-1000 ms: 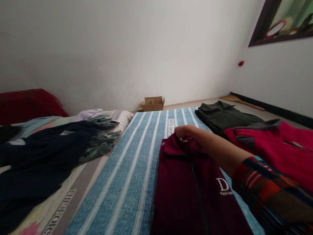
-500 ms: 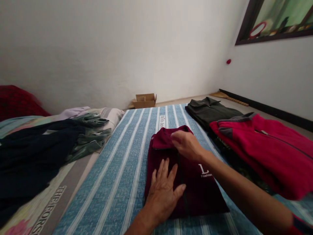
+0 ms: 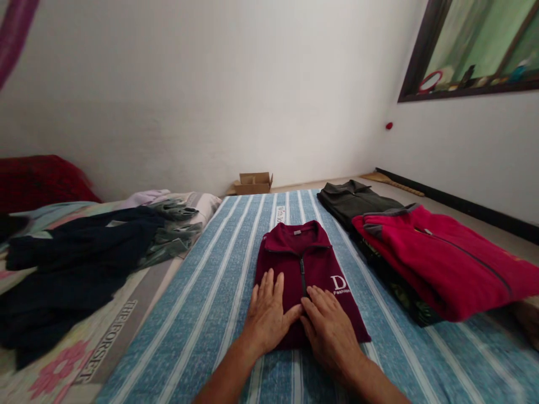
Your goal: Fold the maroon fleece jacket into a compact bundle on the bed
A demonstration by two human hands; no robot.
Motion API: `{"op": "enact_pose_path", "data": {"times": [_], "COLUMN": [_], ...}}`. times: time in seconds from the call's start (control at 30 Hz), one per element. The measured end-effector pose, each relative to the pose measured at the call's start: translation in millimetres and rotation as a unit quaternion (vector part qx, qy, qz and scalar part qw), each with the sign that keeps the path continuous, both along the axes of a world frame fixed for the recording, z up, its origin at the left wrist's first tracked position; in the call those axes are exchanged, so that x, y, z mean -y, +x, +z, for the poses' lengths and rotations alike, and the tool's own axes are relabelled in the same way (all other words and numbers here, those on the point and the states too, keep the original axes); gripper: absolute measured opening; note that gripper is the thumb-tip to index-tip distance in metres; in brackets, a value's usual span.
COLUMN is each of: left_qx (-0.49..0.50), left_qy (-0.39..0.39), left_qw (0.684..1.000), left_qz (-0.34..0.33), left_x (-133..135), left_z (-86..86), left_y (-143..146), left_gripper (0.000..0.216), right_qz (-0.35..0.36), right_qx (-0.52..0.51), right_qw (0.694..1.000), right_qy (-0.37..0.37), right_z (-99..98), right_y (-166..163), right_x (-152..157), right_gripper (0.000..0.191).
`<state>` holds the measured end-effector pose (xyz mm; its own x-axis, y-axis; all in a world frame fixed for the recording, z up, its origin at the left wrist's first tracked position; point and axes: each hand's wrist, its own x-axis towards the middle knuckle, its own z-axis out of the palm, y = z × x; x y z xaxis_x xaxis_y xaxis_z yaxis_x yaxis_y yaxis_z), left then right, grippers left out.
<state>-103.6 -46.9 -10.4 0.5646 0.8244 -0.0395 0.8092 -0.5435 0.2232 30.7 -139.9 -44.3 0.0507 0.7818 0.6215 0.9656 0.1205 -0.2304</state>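
Observation:
A folded maroon zip-neck shirt [image 3: 286, 264] lies flat with its collar away from me and a white "D Fashion" print on its right side. My left hand [image 3: 268, 314] rests palm down on the shirt's left front, fingers stretched out. Beside it, my right hand [image 3: 328, 322] lies flat on the lower right part, below the print. The left thumb meets the right hand near the zip line. Nothing is gripped by either hand.
The shirt lies on a blue striped sheet [image 3: 202, 292]. To the right are a folded red jacket [image 3: 442, 252] and a dark grey garment [image 3: 357, 199]. Dark clothes [image 3: 92, 252] lie loose on the left bedding. A cardboard box [image 3: 254, 183] stands by the wall.
My right hand has left the collar and now lies flat on the shirt's lower front. The collar is spread open, showing the label inside. My left hand stays on the shirt.

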Motion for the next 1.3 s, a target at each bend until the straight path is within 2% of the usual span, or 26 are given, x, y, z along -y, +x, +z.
{"op": "enact_pose_path", "data": {"times": [0.2, 0.37, 0.5, 0.6, 0.67, 0.73, 0.83, 0.97, 1.17, 1.3], "left_qx": [0.002, 0.036, 0.062, 0.058, 0.046, 0.036, 0.023, 0.022, 0.02, 0.038], "left_qy": [-0.001, -0.015, 0.013, 0.057, 0.058, 0.036, 0.002, 0.022, -0.005, 0.006], "left_qw": [1.0, 0.999, 0.998, 0.997, 0.997, 0.999, 0.998, 0.998, 0.998, 0.998], "left_qz": [0.018, 0.015, 0.015, 0.004, 0.002, 0.019, 0.05, 0.052, 0.062, 0.059], "left_x": [9, 5, -14, -38, -53, -65, -75, -78, -79, -80], "left_z": [-4.7, -8.4, -0.2, 12.6, 17.1, 14.3, -0.7, -17.3, -15.8, -16.5], "left_y": [1, -7, -10, -1, 8, 16, 22, 20, 18, 16], "left_gripper": [0.086, 0.08, 0.061, 0.048, 0.046, 0.051, 0.061, 0.064, 0.066, 0.065], "right_qz": [-0.005, 0.007, 0.032, 0.042, 0.05, 0.057, 0.067, 0.072, 0.06, 0.057], "right_qx": [0.037, 0.047, 0.065, 0.067, 0.076, 0.088, 0.101, 0.094, 0.081, 0.08], "right_qw": [0.999, 0.996, 0.992, 0.993, 0.993, 0.992, 0.99, 0.991, 0.992, 0.992], "right_qy": [0.005, 0.08, 0.103, 0.091, 0.081, 0.072, 0.066, 0.068, 0.073, 0.079], "right_z": [-19.7, -26.2, -30.7, -32.1, -31.4, -29.8, -27.2, -25.9, -25.7, -24.7], "right_y": [3, 2, -4, -7, -8, -8, -8, -10, -13, -12], "right_x": [9, 16, 23, 25, 26, 26, 28, 28, 28, 27], "right_gripper": [0.033, 0.031, 0.032, 0.034, 0.034, 0.035, 0.037, 0.039, 0.038, 0.039]}}
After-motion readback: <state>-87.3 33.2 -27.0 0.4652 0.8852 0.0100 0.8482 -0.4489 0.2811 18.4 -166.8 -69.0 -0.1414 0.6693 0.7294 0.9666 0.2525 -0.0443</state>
